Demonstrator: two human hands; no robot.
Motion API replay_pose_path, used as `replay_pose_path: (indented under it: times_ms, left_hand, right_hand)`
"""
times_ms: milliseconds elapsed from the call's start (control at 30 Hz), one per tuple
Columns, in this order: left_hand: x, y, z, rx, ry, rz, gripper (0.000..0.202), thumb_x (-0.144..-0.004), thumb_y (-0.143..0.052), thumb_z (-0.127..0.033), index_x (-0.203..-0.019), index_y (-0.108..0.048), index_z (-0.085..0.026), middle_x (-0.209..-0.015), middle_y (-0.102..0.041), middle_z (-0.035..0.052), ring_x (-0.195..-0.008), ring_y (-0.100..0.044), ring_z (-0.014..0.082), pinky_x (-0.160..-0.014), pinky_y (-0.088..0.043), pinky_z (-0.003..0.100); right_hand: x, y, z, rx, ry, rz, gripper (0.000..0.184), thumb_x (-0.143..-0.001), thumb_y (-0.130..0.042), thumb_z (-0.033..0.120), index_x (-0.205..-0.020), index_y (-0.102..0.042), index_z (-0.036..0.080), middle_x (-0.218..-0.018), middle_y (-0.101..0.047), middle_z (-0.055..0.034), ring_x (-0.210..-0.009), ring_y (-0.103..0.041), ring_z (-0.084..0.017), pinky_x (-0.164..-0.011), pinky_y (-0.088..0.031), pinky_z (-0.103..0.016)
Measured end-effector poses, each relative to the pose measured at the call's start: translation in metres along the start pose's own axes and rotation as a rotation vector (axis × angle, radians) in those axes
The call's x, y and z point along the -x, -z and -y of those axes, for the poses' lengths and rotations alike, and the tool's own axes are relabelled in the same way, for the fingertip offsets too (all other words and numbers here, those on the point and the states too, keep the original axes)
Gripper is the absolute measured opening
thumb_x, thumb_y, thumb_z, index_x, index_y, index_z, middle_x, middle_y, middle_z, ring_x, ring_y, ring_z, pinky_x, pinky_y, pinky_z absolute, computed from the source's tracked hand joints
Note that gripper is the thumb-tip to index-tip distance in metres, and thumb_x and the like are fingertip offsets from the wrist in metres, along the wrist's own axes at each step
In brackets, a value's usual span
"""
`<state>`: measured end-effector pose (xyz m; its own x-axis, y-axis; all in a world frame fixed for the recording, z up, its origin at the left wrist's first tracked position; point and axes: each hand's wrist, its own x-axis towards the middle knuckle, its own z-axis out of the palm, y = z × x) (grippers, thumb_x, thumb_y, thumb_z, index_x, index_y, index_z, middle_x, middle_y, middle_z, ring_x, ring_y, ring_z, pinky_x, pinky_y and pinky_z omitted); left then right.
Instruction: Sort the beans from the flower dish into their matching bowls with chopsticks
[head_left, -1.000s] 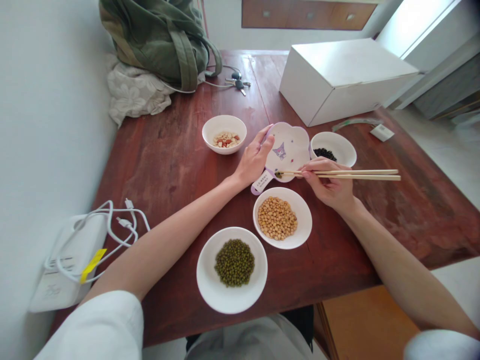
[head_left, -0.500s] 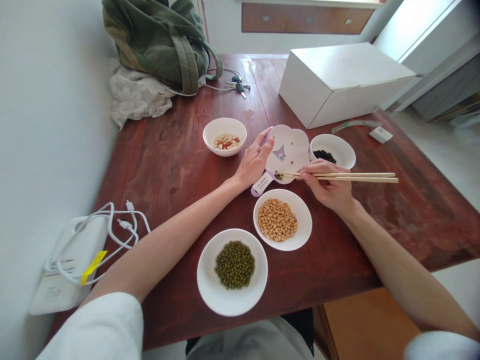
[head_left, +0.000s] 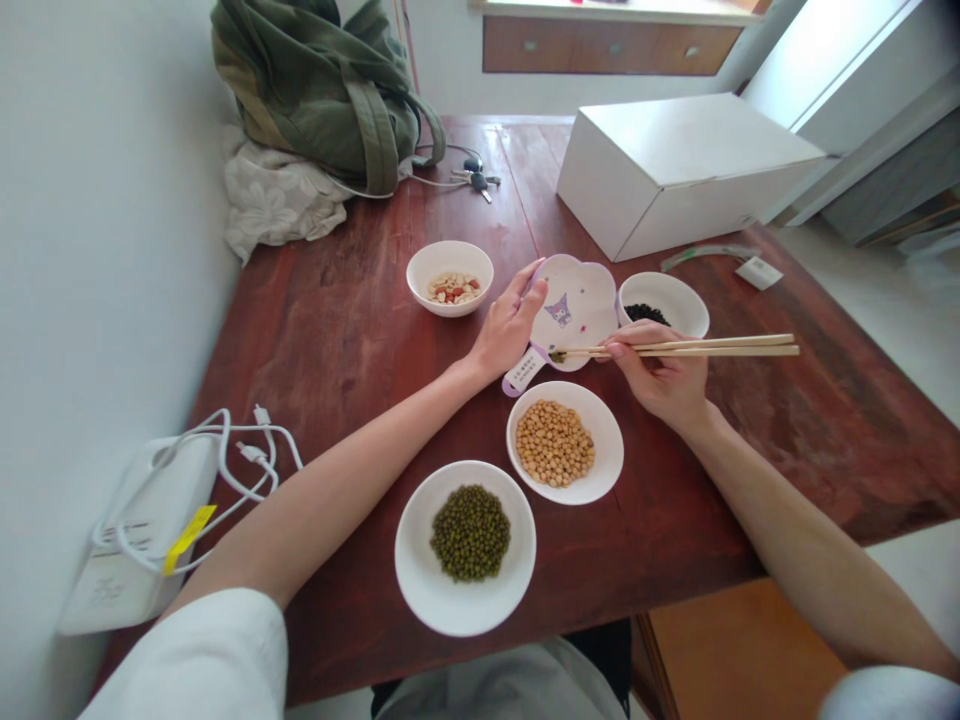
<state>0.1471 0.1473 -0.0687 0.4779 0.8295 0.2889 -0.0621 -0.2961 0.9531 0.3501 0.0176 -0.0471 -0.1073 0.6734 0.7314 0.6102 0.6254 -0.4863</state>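
Note:
My left hand (head_left: 510, 325) grips the left rim of a flower-shaped plate (head_left: 581, 295) with a purple edge and a cartoon figure. Held in my right hand (head_left: 656, 375) is a pair of chopsticks (head_left: 720, 347), their tips low in the plate at a few green beans (head_left: 559, 356). Just in front of the plate sits a white bowl of yellow soybeans (head_left: 555, 443). Nearer to me, another holds green mung beans (head_left: 471, 533). Behind my right hand a bowl of black beans (head_left: 646, 314) is partly covered. Peanuts (head_left: 454, 288) lie in a bowl left of the plate.
A white box (head_left: 690, 175) stands at the back right, a green bag (head_left: 322, 100) at the back left over a patterned cloth (head_left: 281, 195). Keys (head_left: 478, 180) lie beside the bag. A white power strip (head_left: 150, 540) with cables is by the left wall.
The chopsticks' rear ends have spread slightly apart, while their tips stay at the green beans in the plate. My left hand keeps its hold. The whole view has shifted slightly.

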Motion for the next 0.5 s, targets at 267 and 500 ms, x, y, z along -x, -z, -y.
replay_pose_path:
  times_ms: [267, 500]
  left_hand:
    - [0.001, 0.002, -0.003, -0.001, 0.015, -0.005, 0.059, -0.105, -0.048, -0.063, -0.152, -0.056, -0.027, -0.141, -0.070, 0.0062, -0.126, -0.066, 0.0263, -0.116, -0.050, 0.042]
    - [0.003, 0.000, -0.008, 0.002, 0.029, -0.011, 0.060, -0.106, -0.047, -0.061, -0.153, -0.056, -0.024, -0.142, -0.070, 0.0079, -0.122, -0.067, 0.0245, -0.117, -0.049, 0.042]
  right_hand:
    - [-0.024, 0.044, 0.005, 0.132, 0.060, -0.398, 0.006, -0.094, -0.074, 0.018, -0.097, -0.078, 0.022, -0.082, -0.075, -0.0062, -0.073, -0.073, -0.021, -0.066, -0.057, -0.035]
    - [-0.028, 0.084, -0.014, 0.258, -0.282, -0.335, 0.008, -0.099, -0.074, 0.034, -0.101, -0.078, 0.027, -0.079, -0.072, -0.0058, -0.074, -0.074, -0.022, -0.064, -0.056, -0.035]
